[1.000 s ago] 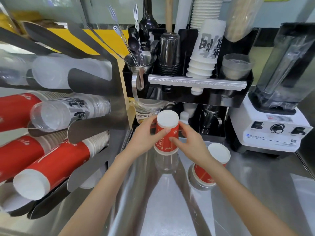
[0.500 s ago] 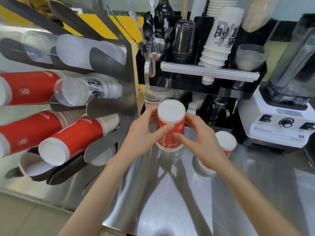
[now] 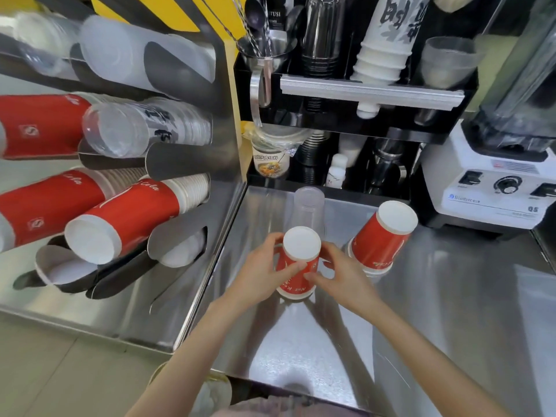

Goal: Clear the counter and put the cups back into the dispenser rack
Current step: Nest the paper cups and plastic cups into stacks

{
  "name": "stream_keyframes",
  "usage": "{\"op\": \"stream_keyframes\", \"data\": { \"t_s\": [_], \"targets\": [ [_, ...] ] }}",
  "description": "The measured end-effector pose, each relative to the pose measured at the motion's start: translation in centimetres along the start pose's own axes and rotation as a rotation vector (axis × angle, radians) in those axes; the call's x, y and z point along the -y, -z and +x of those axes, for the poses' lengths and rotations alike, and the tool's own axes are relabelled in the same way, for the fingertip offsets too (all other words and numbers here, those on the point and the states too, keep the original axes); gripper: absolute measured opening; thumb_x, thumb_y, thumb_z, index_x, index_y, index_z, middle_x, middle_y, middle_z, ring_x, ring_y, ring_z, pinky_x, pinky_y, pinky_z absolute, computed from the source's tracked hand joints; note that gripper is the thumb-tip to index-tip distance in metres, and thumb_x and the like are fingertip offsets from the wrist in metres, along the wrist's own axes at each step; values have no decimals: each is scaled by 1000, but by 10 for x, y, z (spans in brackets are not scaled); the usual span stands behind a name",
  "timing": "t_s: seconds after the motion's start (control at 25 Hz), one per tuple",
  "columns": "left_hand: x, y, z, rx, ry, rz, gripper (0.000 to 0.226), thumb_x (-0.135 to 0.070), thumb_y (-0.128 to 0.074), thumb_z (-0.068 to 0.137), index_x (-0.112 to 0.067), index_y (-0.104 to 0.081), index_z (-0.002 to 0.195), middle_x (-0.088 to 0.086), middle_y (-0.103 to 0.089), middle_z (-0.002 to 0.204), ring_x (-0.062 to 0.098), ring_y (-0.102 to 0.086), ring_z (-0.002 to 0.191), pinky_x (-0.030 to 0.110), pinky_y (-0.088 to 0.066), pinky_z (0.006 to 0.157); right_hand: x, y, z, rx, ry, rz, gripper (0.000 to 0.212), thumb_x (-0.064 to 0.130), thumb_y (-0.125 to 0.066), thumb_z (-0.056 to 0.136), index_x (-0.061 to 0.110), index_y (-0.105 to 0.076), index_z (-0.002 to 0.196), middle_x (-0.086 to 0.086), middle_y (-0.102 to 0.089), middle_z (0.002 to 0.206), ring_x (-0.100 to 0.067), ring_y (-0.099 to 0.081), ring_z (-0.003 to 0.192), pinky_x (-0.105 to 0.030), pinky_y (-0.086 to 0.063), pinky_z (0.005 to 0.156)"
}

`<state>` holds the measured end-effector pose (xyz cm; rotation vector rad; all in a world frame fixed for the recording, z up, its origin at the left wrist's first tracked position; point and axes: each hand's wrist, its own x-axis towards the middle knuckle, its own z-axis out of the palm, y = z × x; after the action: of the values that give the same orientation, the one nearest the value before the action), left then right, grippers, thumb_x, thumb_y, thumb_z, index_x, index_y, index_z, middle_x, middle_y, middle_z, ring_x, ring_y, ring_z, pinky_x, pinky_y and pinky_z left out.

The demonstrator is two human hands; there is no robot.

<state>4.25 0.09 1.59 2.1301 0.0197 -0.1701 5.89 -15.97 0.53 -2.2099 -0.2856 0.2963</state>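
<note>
An upside-down red paper cup (image 3: 298,266) is held between my left hand (image 3: 261,272) and my right hand (image 3: 340,275), just above the steel counter (image 3: 436,311). Behind it stands an upside-down clear plastic cup (image 3: 310,207) on the counter. A second upside-down red cup stack (image 3: 380,239) rests to the right, untouched. The dispenser rack (image 3: 186,158) at the left holds slanted stacks of red cups (image 3: 120,218) and clear cups (image 3: 141,127).
A white blender (image 3: 493,182) stands at the right back. A black organiser shelf (image 3: 361,94) at the back carries white cup stacks, dark cups and a utensil holder. A jar (image 3: 270,159) and small bottle (image 3: 336,173) sit beneath it. The counter's front edge is near my arms.
Both hands have lifted the red cup off the clear cup and drawn it toward me. The clear cup now stands uncovered behind. The view has shifted right and down.
</note>
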Motion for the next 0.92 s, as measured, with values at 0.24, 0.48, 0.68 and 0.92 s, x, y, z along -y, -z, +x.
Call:
{"op": "stream_keyframes", "data": {
  "t_s": [0.24, 0.48, 0.68, 0.92],
  "targets": [
    [7, -14, 2, 65, 21, 26, 58, -29, -67, 78, -14, -39, 126, 4, -52, 133, 18, -50, 122, 33, -39, 105, -13, -8, -1, 10, -69, 24, 58, 19, -66, 79, 16, -38, 130, -3, -50, 137, -20, -49, 125, -34, -39, 103],
    [-6, -8, 4, 105, -53, 121, 68, -26, -66, 79, -15, -29, 135, -3, -45, 133, 12, -41, 125, 15, -29, 97, -14, -6, -3, 30, -62, -9, 62, 25, -61, 83, 21, -31, 137, 0, -43, 143, -20, -43, 129, -35, -37, 106],
    [-37, 0, 19, 45, -232, 330, 76, -40, -59, 82, -18, -17, 142, 3, -27, 151, 19, -29, 137, 38, -26, 114, -3, 25, -27, -173, 42, 36, 46, 27, -54, 88, 24, -40, 132, 12, -48, 128, -4, -45, 117, -9, -34, 97],
    [-92, -19, 46, 151, -465, 456, 70, -39, -55, 85, -20, -19, 142, 0, -29, 150, 18, -31, 136, 36, -28, 113, -9, 78, -42, -569, 165, 55, 39, 23, -53, 84, 22, -49, 123, 17, -50, 120, 15, -44, 109, 2, -29, 92]
  ]
}}
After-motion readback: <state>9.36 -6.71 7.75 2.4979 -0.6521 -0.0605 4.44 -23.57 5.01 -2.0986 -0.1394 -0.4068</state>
